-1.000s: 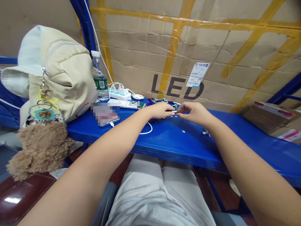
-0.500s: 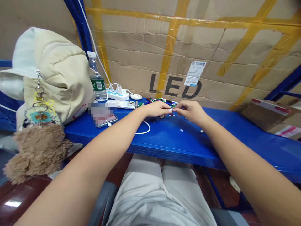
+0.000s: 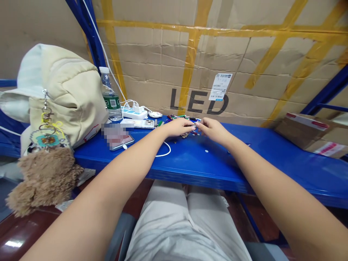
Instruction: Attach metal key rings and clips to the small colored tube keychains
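Observation:
Fingertips of my left hand (image 3: 179, 127) and my right hand (image 3: 210, 128) meet over the blue table (image 3: 187, 163). Both hands are closed in a pinch around something small and pale, too small to name. Just behind them lies a heap of pens (image 3: 185, 117) in several colours, partly covered by the hands. Below my left hand are a few small brownish pieces (image 3: 185, 135). A small white disc (image 3: 206, 151) lies on the table in front of my right hand.
To the left stand a cream backpack (image 3: 67, 83) with a brown fluffy charm (image 3: 46, 174), a water bottle (image 3: 112, 99), a power strip (image 3: 134, 114) and two phones, one cabled (image 3: 122, 142). A large cardboard box (image 3: 152, 65) rises behind; smaller boxes (image 3: 301, 127) sit right.
The whole view has shifted a little. Both hands stay together, and my right hand has turned slightly inward, its fingertips closer to my left hand's.

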Action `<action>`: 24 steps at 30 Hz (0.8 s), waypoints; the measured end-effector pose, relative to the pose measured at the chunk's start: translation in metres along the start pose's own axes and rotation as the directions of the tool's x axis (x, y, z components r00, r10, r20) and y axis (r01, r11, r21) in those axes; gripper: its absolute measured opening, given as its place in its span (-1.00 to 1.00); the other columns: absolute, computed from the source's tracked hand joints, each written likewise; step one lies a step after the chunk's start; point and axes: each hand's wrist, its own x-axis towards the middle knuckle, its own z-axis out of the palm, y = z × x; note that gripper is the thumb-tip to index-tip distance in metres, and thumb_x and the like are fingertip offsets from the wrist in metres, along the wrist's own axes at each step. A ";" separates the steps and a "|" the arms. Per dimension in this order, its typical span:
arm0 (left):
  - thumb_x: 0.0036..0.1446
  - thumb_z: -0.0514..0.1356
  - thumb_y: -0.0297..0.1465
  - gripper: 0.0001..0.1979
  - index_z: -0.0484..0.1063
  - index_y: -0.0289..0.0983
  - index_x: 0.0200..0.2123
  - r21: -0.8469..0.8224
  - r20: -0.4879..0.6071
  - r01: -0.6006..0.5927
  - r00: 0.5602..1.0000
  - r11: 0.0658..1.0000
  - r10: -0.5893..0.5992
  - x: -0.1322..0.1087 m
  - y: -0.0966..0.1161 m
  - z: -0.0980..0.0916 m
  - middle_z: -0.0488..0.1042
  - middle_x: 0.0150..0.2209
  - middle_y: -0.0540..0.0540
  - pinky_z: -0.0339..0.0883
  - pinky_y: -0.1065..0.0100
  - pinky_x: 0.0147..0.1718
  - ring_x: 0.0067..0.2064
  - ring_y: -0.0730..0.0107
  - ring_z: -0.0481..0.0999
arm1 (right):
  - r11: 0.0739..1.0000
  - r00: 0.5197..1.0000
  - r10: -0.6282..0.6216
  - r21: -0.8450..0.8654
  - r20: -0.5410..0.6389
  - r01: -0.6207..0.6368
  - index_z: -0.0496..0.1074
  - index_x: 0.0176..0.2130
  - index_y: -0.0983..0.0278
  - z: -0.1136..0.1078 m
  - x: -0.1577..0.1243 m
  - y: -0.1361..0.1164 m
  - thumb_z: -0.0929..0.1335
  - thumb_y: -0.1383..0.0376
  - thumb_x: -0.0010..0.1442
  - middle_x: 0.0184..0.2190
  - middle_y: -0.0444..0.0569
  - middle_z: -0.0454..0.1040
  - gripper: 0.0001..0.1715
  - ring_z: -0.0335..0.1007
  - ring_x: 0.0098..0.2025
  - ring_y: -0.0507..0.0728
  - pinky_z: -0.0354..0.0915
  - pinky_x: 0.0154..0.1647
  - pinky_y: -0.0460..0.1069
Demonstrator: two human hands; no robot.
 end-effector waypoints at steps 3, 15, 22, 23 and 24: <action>0.23 0.01 -0.13 -0.59 0.44 -0.34 -0.31 -0.105 0.058 0.016 0.998 0.994 -0.010 -0.002 -0.003 -0.002 0.40 -0.45 -0.03 0.18 0.39 -0.39 -0.42 0.44 0.33 | 0.958 0.981 -0.184 -0.211 0.059 0.193 0.25 -0.48 0.24 -0.004 -0.002 -0.002 0.16 0.05 0.28 -0.50 -0.03 0.40 -0.57 0.26 -0.39 0.10 0.16 -0.34 -0.02; 0.25 -0.01 -0.28 -0.66 0.48 -0.35 -0.35 0.169 -0.080 -0.089 0.991 0.982 0.103 0.001 0.001 0.004 0.50 -0.33 -0.15 0.21 0.35 -0.26 -0.29 0.33 0.42 | 0.973 0.989 0.038 0.219 0.146 -0.070 0.20 -0.46 0.22 0.010 -0.001 -0.001 0.14 -0.03 0.26 -0.62 -0.22 0.10 -0.55 -0.02 -0.60 -0.01 0.05 -0.55 -0.06; 0.26 0.00 -0.19 -0.63 0.50 -0.31 -0.20 0.073 -0.044 0.053 0.998 0.996 -0.049 -0.002 0.001 -0.003 0.53 -0.18 -0.13 0.25 0.34 -0.19 -0.19 0.30 0.45 | 0.973 0.989 -0.007 -0.230 -0.145 -0.027 0.35 -0.47 0.26 -0.029 0.002 0.008 0.17 0.13 0.27 -0.53 -0.06 0.41 -0.61 0.29 -0.44 0.08 0.18 -0.33 -0.02; 0.26 0.00 -0.19 -0.62 0.50 -0.30 -0.18 0.073 -0.044 0.061 0.997 0.995 -0.058 -0.003 -0.001 -0.005 0.52 -0.16 -0.13 0.25 0.33 -0.17 -0.17 0.30 0.45 | 0.956 0.975 0.007 -0.284 -0.224 -0.072 0.38 -0.44 0.27 -0.040 0.002 0.015 0.17 0.15 0.26 -0.50 -0.04 0.45 -0.62 0.33 -0.40 0.11 0.19 -0.30 -0.01; 0.26 0.00 -0.19 -0.63 0.49 -0.29 -0.16 0.071 -0.044 0.066 0.997 0.995 -0.063 -0.005 -0.002 -0.007 0.52 -0.13 -0.13 0.26 0.33 -0.14 -0.15 0.30 0.45 | 0.937 0.956 0.023 -0.326 -0.294 -0.123 0.42 -0.41 0.27 -0.051 0.000 0.023 0.19 0.16 0.24 -0.47 -0.01 0.48 -0.65 0.35 -0.35 0.13 0.20 -0.27 -0.01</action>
